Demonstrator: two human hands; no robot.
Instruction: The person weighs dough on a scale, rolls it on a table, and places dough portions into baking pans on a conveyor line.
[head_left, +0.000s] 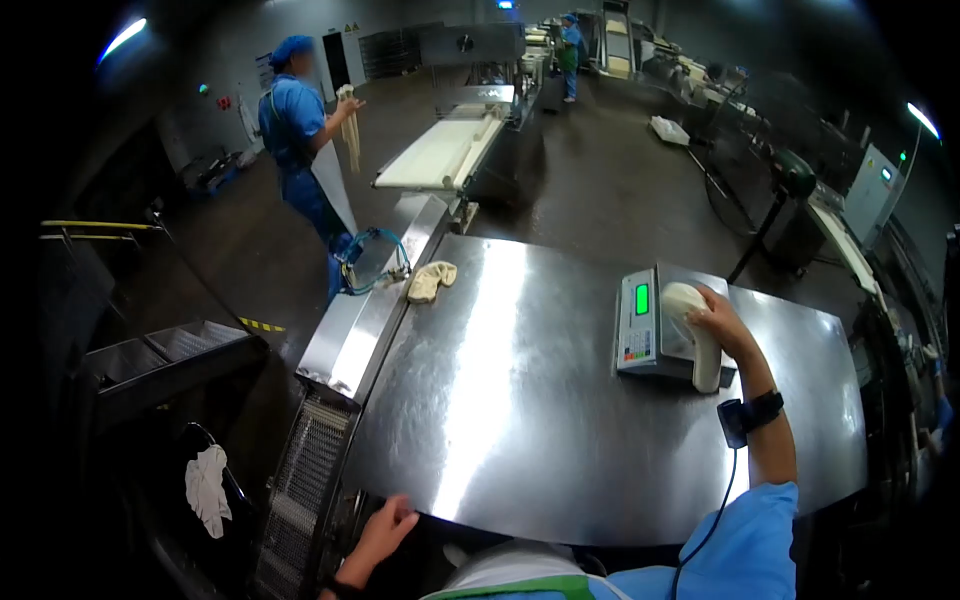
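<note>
My right hand (714, 322) grips a pale, elongated piece of dough (706, 362) over the weighing pan of a digital scale (638, 318). One end of the dough is rounded, and its tail hangs toward the scale's front edge. Whether the dough rests on the pan is hard to tell. My left hand (385, 530) is low at the near left corner of the steel table (560, 440), holding nothing, with its fingers loosely apart. Another lump of dough (432, 282) lies folded at the table's far left edge, away from both hands.
A metal conveyor frame with a mesh belt (305, 470) runs along the table's left side. Beyond it is a white belt conveyor (440, 155). At left, a co-worker (300, 130) in blue holds long dough strips. A white cloth (208, 490) hangs at lower left.
</note>
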